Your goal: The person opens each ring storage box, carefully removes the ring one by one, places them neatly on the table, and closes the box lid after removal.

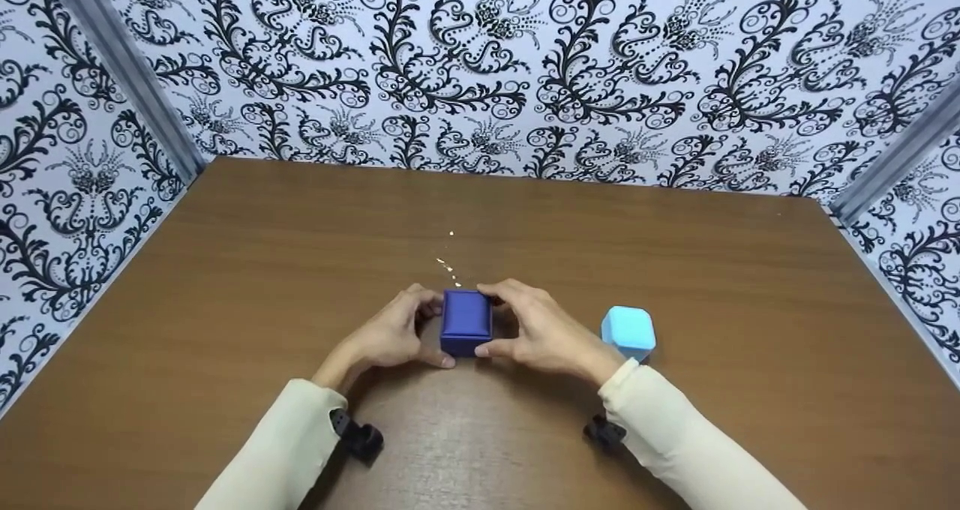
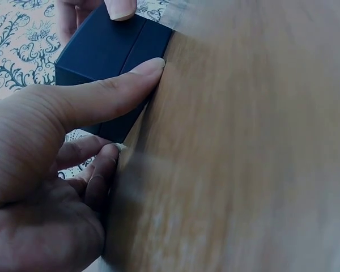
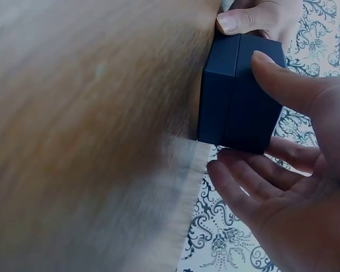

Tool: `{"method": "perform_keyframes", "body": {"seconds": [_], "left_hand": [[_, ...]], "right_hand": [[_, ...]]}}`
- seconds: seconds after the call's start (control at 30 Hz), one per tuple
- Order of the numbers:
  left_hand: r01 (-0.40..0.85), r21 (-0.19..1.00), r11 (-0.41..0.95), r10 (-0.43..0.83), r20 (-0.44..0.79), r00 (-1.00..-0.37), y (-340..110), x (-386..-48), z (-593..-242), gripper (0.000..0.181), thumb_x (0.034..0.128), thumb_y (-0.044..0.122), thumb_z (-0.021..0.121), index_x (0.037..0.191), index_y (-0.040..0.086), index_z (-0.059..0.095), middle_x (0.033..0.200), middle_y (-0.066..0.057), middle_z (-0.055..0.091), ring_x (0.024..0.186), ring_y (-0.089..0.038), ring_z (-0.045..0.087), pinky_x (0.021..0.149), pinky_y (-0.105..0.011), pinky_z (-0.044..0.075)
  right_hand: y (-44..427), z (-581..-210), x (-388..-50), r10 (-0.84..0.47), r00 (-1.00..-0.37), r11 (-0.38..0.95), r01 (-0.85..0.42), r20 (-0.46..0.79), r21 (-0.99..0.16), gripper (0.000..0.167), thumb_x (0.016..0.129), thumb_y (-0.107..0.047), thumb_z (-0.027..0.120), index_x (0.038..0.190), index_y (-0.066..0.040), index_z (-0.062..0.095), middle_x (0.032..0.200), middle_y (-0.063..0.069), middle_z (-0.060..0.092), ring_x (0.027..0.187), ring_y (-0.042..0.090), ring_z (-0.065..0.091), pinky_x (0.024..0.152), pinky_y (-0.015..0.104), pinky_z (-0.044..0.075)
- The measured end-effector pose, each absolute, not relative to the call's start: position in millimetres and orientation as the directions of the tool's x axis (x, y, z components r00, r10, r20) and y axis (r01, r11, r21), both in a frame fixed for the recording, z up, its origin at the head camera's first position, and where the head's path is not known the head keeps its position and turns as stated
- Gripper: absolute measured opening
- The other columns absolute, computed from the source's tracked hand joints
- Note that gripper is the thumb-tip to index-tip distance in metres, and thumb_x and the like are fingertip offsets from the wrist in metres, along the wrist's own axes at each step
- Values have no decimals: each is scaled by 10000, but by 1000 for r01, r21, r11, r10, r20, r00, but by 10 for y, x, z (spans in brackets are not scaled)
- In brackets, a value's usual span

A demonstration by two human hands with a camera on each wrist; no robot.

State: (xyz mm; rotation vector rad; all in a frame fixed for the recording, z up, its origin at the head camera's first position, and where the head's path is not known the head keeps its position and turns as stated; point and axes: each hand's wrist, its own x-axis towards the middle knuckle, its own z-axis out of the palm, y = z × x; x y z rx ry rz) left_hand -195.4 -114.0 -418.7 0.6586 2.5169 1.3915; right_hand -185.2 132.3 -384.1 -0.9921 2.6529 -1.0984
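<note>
A small blue ring box [image 1: 466, 315] stands closed on the wooden table between the two hands. The left hand [image 1: 391, 331] grips it from the left; in the left wrist view its thumb [image 2: 119, 93] presses the lower part, near the tabletop. From the right, the right hand [image 1: 546, 330] holds the same box, and the right wrist view has its thumb [image 3: 277, 76] on the upper part, above the seam. Fingers of both hands reach round toward the far side, partly hidden in the head view. A light blue rounded box [image 1: 630, 331] sits beyond the right wrist.
Brown wooden table [image 1: 300, 232] lies under everything. A few white flecks [image 1: 450, 268] are scattered behind the ring box. Black-and-white patterned walls [image 1: 480, 67] enclose the back and sides. Black wrist cameras [image 1: 364, 441] hang below the sleeves.
</note>
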Motion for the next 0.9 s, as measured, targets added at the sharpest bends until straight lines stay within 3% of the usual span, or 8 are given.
{"method": "perform_keyframes", "body": {"seconds": [0.37,0.9], "left_hand": [[354,821,448,496,102,-862,-1149,-1963,-4211,570,626,154,973,1054,-24,641,1012,-97,556,982,-262,543,945,-462,452],[347,823,449,505,87,-859,-1151,-1951,-4182,626,633,158,976,1169,-7,697,1027,-65,562,1011,-261,545,966,-466,429]], "right_hand": [[1322,-3826,-1879,-580,-806,509,-468,114,-722,740,814,-207,865,1420,32,514,1290,125,609,1147,314,609,1005,464,473],[1332,-3748,-1985,-573,-819,501,-369,19,-783,710,829,-198,854,1409,44,523,1277,178,636,1137,324,627,1012,467,472]]}}
